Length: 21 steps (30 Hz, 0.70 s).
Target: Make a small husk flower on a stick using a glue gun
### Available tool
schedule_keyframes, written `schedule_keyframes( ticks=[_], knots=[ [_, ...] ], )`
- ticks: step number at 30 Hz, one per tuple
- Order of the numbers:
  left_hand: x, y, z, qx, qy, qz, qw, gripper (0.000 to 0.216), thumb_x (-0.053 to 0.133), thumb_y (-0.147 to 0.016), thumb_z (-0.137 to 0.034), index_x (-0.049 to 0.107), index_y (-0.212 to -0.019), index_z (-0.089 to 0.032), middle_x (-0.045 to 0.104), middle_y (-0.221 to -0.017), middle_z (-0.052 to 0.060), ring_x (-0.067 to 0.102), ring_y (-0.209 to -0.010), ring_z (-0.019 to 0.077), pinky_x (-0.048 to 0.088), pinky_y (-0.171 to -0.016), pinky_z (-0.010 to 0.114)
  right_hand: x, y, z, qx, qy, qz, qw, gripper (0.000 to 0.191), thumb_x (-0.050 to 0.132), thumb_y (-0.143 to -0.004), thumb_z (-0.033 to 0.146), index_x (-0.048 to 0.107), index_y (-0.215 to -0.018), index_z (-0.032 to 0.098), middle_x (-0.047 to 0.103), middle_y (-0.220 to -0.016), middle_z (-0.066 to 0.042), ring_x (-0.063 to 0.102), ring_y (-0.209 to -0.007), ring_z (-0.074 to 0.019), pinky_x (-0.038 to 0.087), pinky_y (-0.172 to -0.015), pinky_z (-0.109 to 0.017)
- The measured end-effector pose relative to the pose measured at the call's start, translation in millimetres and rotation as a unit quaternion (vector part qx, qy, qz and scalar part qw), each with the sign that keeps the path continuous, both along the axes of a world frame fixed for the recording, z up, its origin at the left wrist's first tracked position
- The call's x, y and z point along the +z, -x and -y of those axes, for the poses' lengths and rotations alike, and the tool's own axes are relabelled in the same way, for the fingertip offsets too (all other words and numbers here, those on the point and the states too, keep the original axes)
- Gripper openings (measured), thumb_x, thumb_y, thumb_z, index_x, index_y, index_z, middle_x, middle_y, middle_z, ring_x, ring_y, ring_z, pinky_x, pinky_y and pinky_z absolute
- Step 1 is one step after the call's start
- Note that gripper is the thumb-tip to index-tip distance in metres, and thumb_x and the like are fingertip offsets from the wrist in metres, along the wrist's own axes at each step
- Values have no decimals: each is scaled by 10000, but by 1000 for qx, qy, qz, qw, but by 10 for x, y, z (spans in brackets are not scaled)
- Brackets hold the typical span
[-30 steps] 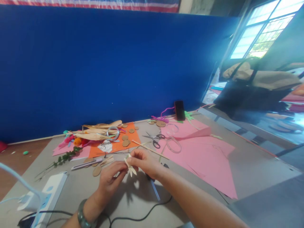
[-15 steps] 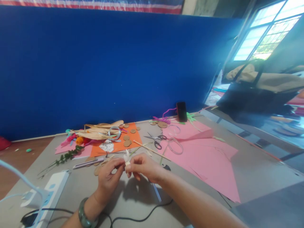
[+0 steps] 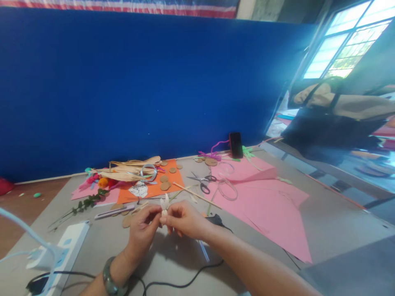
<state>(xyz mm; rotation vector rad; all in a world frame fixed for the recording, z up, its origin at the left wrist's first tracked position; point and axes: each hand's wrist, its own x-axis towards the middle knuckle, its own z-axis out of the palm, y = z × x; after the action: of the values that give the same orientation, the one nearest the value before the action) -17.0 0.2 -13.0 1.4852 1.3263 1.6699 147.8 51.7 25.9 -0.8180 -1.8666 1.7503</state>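
A small cream-white piece with pointed, petal-like tips [image 3: 165,202] stands upright between my two hands, its lower part hidden by fingers. My right hand [image 3: 183,220] pinches it from the right with thumb and forefinger. From the left, my left hand [image 3: 145,226] closes thumb and fingertips on its edge; a green bangle circles that wrist. Just beyond the hands lie a thin wooden stick [image 3: 197,195] and a craft knife [image 3: 115,211]. Partly behind my right forearm are a black tool with a cord [image 3: 214,219] and a clear glue stick [image 3: 203,250].
Scissors [image 3: 203,181] lie beside pink paper sheets [image 3: 262,205]. Dried husks [image 3: 123,172] and wooden discs [image 3: 164,186] rest on orange paper [image 3: 126,197]. A power strip [image 3: 69,250] stands at left, and a black cable [image 3: 185,284] crosses the front. A phone [image 3: 236,144] leans against the blue panel [image 3: 154,82].
My right hand has shifted slightly, and the white piece stands a little straighter with more of its tips showing. More of the black corded tool shows beyond my right forearm.
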Motion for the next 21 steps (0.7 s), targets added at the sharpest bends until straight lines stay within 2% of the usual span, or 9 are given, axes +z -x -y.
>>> schedule_keyframes(
  ticks=[3,6,8,11,16,21],
  knots=[
    [-20,16,-20,0,-3,2,1000,156,681,-789,-305,716,-843,-162,700,-788,55,639,-607,147,537,-560,238,7,0,10,-23,-33,5,999,395,666,-790,502,590,-646,142,553,-521,32,448,-416,-53,310,-389,-165],
    [-20,26,-19,-1,-17,-5,1000,128,695,-781,-279,721,-841,-169,708,-815,66,664,-733,181,546,-661,263,82,-11,11,-46,-48,-22,998,395,791,-658,474,591,-616,136,530,-519,42,426,-461,-51,307,-432,-174],
    [1,16,-6,-22,-16,10,1000,126,698,-782,-275,716,-841,-166,697,-785,57,651,-676,166,540,-625,257,149,-22,8,-60,-41,-51,996,414,838,-578,469,593,-610,137,530,-525,42,419,-474,-55,308,-442,-183],
    [46,-14,16,-66,-6,38,997,108,688,-797,-258,700,-848,-163,662,-720,28,598,-547,124,510,-519,227,221,-35,-1,-77,-25,-88,993,417,794,-625,513,598,-653,146,559,-559,26,441,-477,-69,333,-448,-199],
    [100,-48,21,-95,-5,41,995,60,658,-826,-194,696,-867,-173,640,-691,6,593,-539,105,500,-507,202,186,-41,-52,-114,-4,-129,985,398,783,-664,478,593,-797,155,557,-621,32,475,-524,-81,368,-488,-206],
    [150,-67,16,-110,-28,25,993,66,660,-818,-173,707,-862,-188,666,-740,14,614,-549,106,507,-506,199,163,-63,-77,-51,50,-156,985,369,794,-681,419,585,-821,148,591,-700,5,535,-614,-102,404,-570,-221]
  ],
)
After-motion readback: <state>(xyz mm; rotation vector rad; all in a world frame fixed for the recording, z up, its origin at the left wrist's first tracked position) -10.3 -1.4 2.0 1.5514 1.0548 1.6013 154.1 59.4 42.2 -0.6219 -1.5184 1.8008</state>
